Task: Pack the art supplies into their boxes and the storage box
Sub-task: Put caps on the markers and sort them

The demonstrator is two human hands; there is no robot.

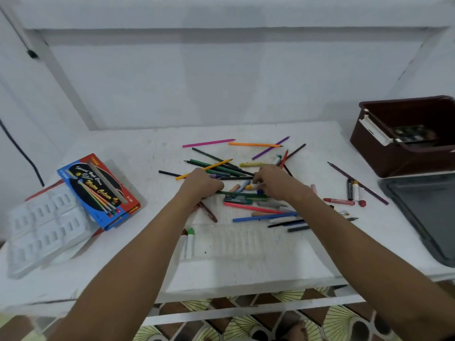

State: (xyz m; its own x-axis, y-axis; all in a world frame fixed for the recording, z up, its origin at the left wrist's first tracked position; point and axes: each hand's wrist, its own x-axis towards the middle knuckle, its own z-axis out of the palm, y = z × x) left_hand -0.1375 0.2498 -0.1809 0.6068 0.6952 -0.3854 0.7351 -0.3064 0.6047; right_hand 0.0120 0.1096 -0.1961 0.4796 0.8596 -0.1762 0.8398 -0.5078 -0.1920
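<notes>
Several coloured pencils and crayons (236,168) lie scattered across the middle of the white table (138,148). My left hand (200,183) reaches into the pile with curled fingers, and a green pencil (236,193) runs out from under it. My right hand (273,183) is beside it, fingers curled down over a yellow-tipped crayon (251,187). A clear plastic crayon tray (221,242) lies near the front edge with two crayons (188,239) at its left end. A brown storage box (403,153) stands at the back right.
A blue and red watercolour pencil box (98,190) leans on a white moulded paint tray (41,230) at the left. A grey lid (428,212) lies at the right edge. More crayons (354,193) sit right of the pile. A patterned floor shows below the table.
</notes>
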